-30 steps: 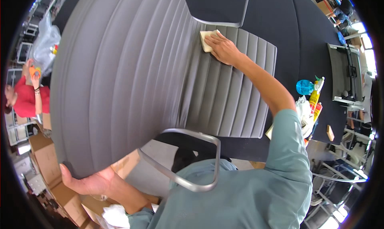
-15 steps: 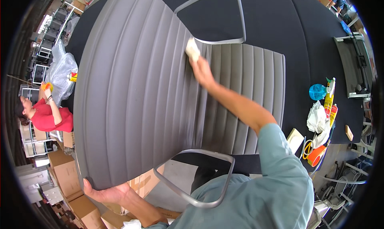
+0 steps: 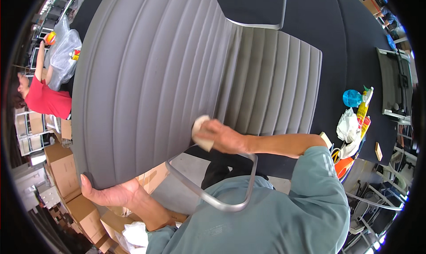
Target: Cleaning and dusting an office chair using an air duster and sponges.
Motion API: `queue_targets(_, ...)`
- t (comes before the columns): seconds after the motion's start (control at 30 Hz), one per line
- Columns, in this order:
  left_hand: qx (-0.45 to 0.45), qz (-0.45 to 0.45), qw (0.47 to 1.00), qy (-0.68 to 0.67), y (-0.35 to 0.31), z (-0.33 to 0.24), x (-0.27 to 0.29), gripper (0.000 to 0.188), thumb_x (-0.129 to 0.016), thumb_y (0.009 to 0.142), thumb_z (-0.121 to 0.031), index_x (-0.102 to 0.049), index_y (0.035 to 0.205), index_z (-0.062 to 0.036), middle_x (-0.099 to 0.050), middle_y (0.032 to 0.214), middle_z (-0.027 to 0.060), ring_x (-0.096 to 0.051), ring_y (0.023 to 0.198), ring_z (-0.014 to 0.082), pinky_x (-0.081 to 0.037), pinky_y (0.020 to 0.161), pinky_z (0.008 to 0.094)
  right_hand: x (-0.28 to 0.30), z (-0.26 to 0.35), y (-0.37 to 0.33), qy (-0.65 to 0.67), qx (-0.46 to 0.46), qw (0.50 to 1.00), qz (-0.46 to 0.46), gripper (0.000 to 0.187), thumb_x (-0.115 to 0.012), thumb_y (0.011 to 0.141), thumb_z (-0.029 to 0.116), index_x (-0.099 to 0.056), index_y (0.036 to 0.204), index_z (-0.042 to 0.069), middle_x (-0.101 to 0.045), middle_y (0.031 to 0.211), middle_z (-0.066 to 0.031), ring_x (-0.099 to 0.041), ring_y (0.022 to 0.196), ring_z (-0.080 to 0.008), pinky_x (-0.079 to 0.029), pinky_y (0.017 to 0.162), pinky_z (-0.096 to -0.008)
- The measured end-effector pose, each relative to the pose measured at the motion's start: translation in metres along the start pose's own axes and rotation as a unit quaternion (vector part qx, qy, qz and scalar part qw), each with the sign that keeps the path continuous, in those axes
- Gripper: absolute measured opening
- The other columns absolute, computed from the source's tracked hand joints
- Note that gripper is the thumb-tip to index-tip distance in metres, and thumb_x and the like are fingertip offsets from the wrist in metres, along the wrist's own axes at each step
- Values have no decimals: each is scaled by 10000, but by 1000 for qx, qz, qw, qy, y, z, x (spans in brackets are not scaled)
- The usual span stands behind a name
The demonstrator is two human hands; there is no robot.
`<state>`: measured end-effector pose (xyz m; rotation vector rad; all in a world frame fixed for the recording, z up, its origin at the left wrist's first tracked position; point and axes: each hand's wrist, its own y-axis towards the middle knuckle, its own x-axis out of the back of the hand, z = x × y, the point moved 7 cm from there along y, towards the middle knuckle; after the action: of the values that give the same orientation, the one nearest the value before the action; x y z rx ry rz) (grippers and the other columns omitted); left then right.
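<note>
A grey ribbed office chair lies on its side, its wide backrest (image 3: 146, 85) on the left and its seat (image 3: 270, 81) on the right. My left hand (image 3: 113, 192) grips the backrest's near corner, thumb along the edge and the other fingers hidden underneath. In my right hand (image 3: 224, 137), somewhat blurred, is an off-white cloth or pad (image 3: 202, 140), pressed against the near lower part of the backrest. Just below that hand, the near metal armrest loop (image 3: 217, 205) sticks out toward my body. The far armrest (image 3: 255, 25) is partly cut off at the top.
On the black-covered table (image 3: 328, 14), a blue-liquid spray bottle (image 3: 353, 98), crumpled white paper (image 3: 348, 126) and orange tape (image 3: 343, 167) lie right. A co-worker in a red shirt (image 3: 49, 96) stands at far left. Cardboard boxes (image 3: 66, 169) fill the lower left.
My right hand has swept the cloth from the far end of the backrest-seat fold toward me. The chair has shifted slightly in view, with my left hand still at its corner.
</note>
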<state>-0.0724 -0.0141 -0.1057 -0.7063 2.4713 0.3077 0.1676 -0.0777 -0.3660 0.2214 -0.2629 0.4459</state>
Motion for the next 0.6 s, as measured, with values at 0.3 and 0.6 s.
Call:
queue_targets(0.3, -6, -24, 1000, 17, -5, -2, 2, 534, -685, 849, -385, -646, 1166, 44, -643, 1199, 155, -611, 1121, 296, -484, 951, 450, 122, -18, 40, -283, 270, 911, 133, 153, -672, 868, 150, -686, 996, 65, -692, 1058, -107, -665, 1060, -322, -470, 1130, -505)
queue_targets(0.6, -11, -17, 999, 26, -7, -6, 5, 509, -679, 881, -367, -636, 1198, 29, -639, 1233, 146, -606, 1156, 281, -472, 998, 457, 294, -117, 93, -603, -85, 791, -56, 326, -614, 928, 319, -731, 1174, 141, -706, 1186, -56, -570, 1254, -236, -283, 1208, -523)
